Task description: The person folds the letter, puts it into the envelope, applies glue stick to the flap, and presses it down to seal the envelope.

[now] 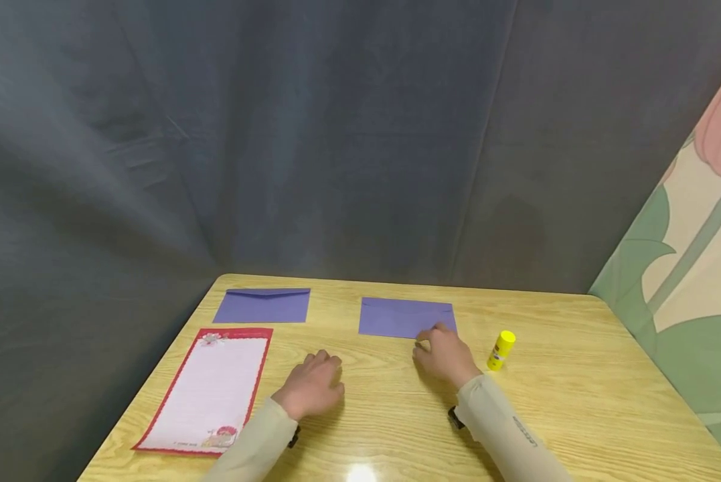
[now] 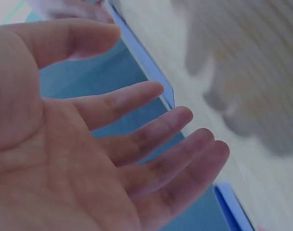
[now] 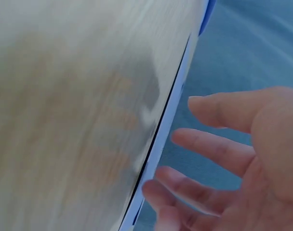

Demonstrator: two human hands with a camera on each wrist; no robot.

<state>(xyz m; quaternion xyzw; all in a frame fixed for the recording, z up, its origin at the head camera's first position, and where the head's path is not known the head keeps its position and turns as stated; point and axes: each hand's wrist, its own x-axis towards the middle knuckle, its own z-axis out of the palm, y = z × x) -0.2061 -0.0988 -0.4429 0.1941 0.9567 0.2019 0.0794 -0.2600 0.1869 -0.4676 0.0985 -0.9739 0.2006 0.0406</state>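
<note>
A purple envelope [image 1: 405,317] lies flat near the back of the table, its flap side facing up. My right hand [image 1: 446,355] is at its lower right corner in the head view, fingers loosely bent. In the right wrist view the fingertips [image 3: 156,190] overlap the envelope's thin edge [image 3: 161,130], with nothing between fingers and thumb. My left hand [image 1: 313,385] hovers left of centre, palm down and holding nothing. Its fingers [image 2: 175,159] are spread and relaxed in the left wrist view. A second purple envelope [image 1: 264,306] lies at the back left, a dark fold along its top.
A sheet of red-bordered writing paper [image 1: 206,388] lies at the left of the wooden table [image 1: 390,428]. To the right of my right hand stands a yellow glue stick [image 1: 501,350]. A dark curtain [image 1: 348,147] hangs behind; a flower-patterned panel [image 1: 685,268] rises at the right.
</note>
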